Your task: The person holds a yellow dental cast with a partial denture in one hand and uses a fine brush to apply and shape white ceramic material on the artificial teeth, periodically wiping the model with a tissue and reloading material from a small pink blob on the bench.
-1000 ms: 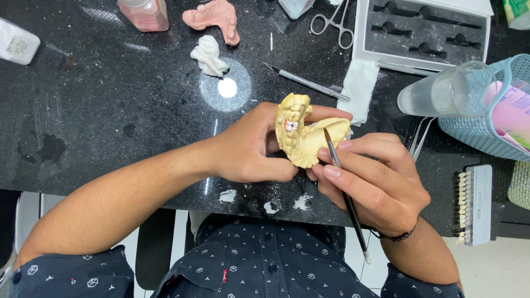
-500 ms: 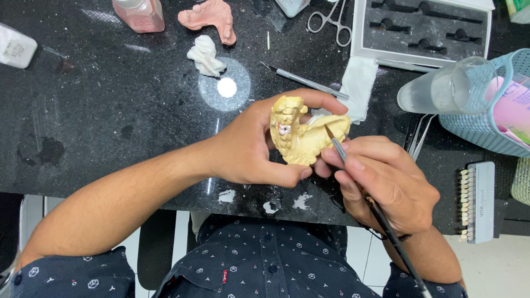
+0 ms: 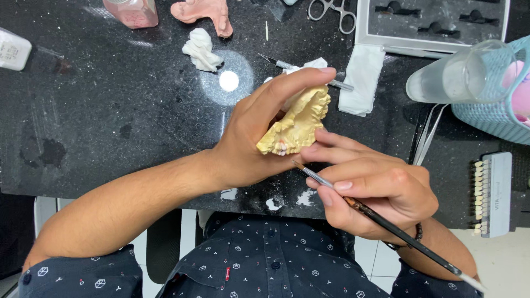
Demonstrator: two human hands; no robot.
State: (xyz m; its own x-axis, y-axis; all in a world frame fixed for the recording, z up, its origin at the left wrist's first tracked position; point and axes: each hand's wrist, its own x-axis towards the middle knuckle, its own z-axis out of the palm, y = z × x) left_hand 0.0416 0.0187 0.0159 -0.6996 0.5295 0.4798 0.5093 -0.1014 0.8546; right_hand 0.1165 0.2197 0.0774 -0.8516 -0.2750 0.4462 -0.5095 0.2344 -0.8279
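My left hand [image 3: 259,132] grips a yellow plaster dental cast [image 3: 298,124] over the near edge of a black speckled countertop [image 3: 110,110]. The cast is turned so its tooth side faces down towards me, with a small pink and white spot at its lower end. My right hand [image 3: 375,190] holds a thin dark-handled brush [image 3: 386,221] like a pen. The brush tip sits just below the cast's lower edge, and my right fingers touch the cast from the right.
On the counter lie a white plaster lump [image 3: 203,49], a pink denture base [image 3: 201,11], a pink bottle [image 3: 132,11], scissors [image 3: 331,11], a metal tool [image 3: 303,70], white tissue [image 3: 361,80], a grey instrument tray [image 3: 436,25], a clear cup [image 3: 458,74], a blue basket [image 3: 502,110] and a tooth shade guide [image 3: 491,193].
My left hand has rolled the cast over so its teeth now point down and towards me. My right hand has dropped lower, with the brush tip now under the cast.
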